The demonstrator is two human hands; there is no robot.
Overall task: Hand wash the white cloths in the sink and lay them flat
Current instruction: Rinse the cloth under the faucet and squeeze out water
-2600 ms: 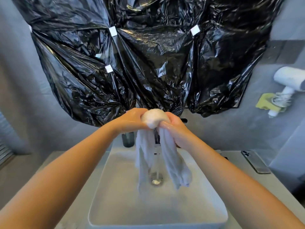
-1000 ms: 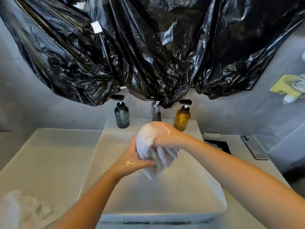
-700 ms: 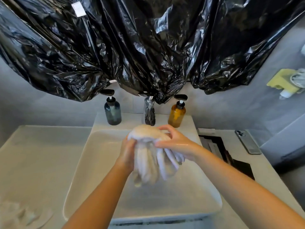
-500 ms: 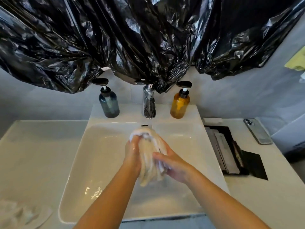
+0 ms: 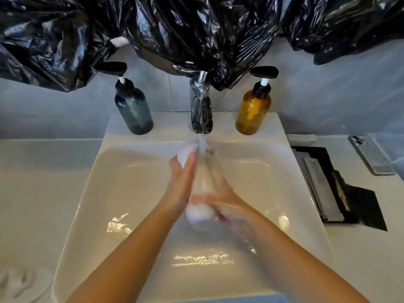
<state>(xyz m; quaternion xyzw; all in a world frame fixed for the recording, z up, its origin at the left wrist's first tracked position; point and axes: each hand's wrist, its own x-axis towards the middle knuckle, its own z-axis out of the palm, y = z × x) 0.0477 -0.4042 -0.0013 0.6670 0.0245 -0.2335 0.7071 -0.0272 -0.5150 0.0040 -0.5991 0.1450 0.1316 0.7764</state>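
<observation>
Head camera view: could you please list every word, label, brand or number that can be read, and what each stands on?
No text can be read here.
White tag on the black plastic sheet: blurred, nothing legible.
Dark blue pump bottle and amber pump bottle: no label visible.
Phone on the counter: no mark legible.

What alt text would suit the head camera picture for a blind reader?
A left hand and right hand rub a bunched white cloth under a running chrome tap over a white rectangular sink. A dark blue pump bottle and amber pump bottle flank the tap.
</observation>
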